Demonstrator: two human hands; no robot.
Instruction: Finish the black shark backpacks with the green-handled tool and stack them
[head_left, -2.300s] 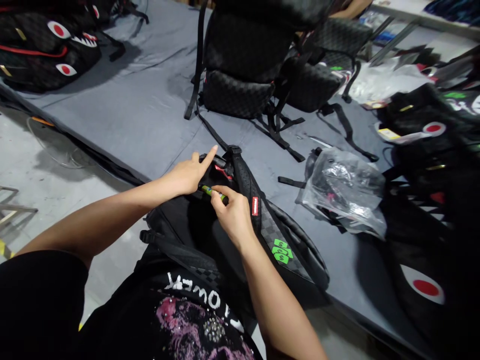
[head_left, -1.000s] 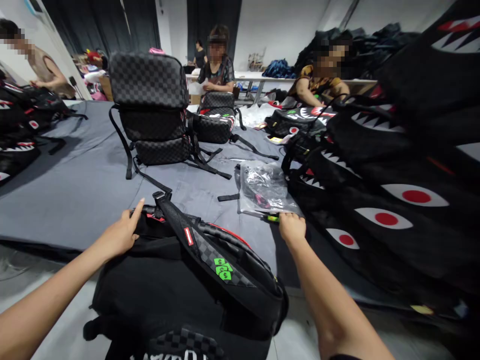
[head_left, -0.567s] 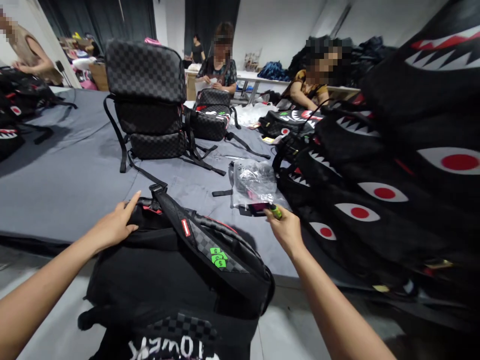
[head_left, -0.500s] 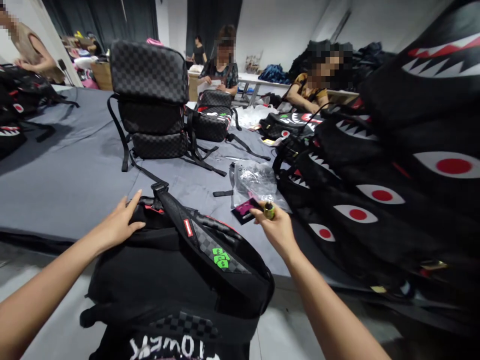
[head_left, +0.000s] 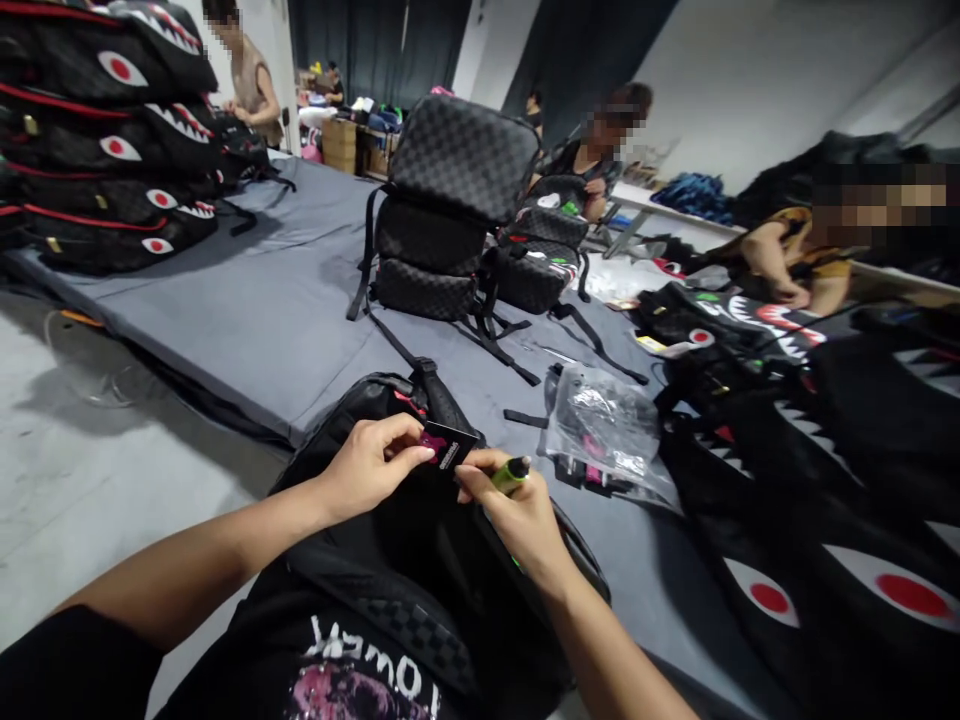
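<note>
Over the black backpack (head_left: 405,530), a small black hang tag (head_left: 452,449) with a pink print and white lettering is held between my two hands. My left hand (head_left: 367,460) pinches its left edge between thumb and fingers. At its lower right side, my right hand (head_left: 514,500) grips the tag. A green-yellow tool with a black end (head_left: 512,473) is also tucked in my right hand; its kind is unclear. The backpack leans upright against the table edge before me, one strap (head_left: 439,395) crossing its top. My forearms hide part of it.
A clear plastic bag (head_left: 604,415) with pink-marked black pieces lies right of the backpack on the grey-covered table (head_left: 292,300). Checkered backpacks (head_left: 461,160) stand beyond. Shark-face backpacks are piled at left (head_left: 112,140) and right (head_left: 810,470). Several people work across the table.
My left hand has left the backpack's top and now pinches the tag. My right hand has brought the tag left, over the backpack. The view has turned left.
</note>
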